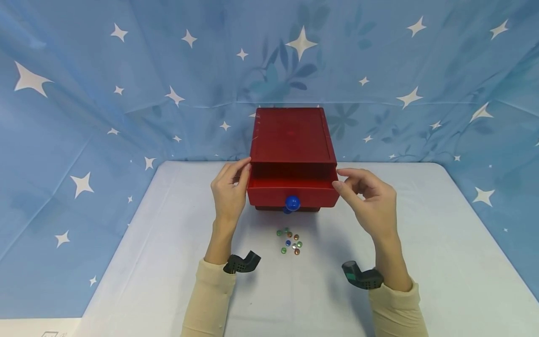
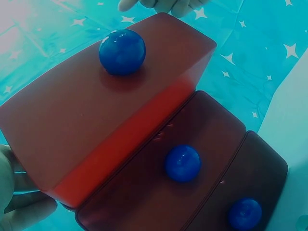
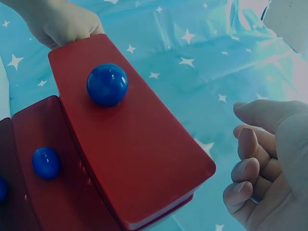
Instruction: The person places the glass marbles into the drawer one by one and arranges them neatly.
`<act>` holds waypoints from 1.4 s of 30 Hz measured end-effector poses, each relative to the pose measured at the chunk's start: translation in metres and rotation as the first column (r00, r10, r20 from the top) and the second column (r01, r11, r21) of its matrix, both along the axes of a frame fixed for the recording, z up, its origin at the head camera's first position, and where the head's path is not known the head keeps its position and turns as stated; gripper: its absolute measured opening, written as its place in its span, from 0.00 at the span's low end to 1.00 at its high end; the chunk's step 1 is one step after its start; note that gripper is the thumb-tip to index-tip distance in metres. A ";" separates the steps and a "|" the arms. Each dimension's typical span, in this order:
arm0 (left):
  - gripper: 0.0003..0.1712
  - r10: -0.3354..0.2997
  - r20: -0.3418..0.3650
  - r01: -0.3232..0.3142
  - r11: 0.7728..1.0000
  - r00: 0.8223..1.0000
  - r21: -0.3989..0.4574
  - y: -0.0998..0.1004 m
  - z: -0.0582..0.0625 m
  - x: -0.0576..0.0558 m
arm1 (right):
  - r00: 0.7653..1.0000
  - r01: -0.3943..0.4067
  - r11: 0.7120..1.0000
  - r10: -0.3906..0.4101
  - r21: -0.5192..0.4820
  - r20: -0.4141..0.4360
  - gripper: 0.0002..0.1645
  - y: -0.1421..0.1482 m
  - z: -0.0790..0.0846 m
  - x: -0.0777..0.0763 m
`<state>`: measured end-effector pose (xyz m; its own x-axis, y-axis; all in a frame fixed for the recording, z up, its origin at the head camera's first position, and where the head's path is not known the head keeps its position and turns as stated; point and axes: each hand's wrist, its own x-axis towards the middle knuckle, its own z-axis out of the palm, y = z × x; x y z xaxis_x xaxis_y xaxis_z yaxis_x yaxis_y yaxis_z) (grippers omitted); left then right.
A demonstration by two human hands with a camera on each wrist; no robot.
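A red cabinet of three stacked drawers (image 1: 290, 135) stands on the white table, its top drawer (image 1: 269, 196) pulled partly out. A round blue knob (image 1: 292, 202) sits on that drawer's front. My left hand (image 1: 229, 189) touches the left side of the cabinet by the drawer with thumb and forefinger; in the left wrist view its fingers (image 2: 29, 207) lie beside the drawer's end. At the right side, my right hand (image 1: 370, 196) hovers beside the drawer's front corner. The right wrist view shows its loosely bent fingers (image 3: 245, 173) apart from the drawer and holding nothing.
Several small glass beads (image 1: 288, 243), green, orange-brown, blue and pale, lie on the white table (image 1: 294, 299) in front of the cabinet. The lower drawers, with blue knobs (image 2: 183, 163), are pushed in. A blue star-patterned cloth (image 1: 189, 70) hangs behind.
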<state>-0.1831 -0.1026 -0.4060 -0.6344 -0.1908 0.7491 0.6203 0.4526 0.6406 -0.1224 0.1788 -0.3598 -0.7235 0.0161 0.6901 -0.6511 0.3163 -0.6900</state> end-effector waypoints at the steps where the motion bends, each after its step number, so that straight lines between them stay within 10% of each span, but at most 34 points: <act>1: 0.12 0.000 0.000 0.000 1.000 1.000 0.000 0.000 0.000 0.000 | 1.000 -0.003 1.000 0.003 0.007 0.001 0.19 -0.001 0.001 0.001; 28: 0.11 0.009 -0.013 -0.009 1.000 1.000 -0.002 0.000 0.000 0.001 | 0.957 -0.291 0.897 0.275 0.332 0.097 0.25 -0.006 0.002 0.015; 42: 0.11 -0.008 -0.010 0.008 1.000 1.000 0.007 0.000 0.000 0.001 | 0.867 -0.494 0.788 0.419 0.367 0.269 0.25 -0.009 -0.002 0.012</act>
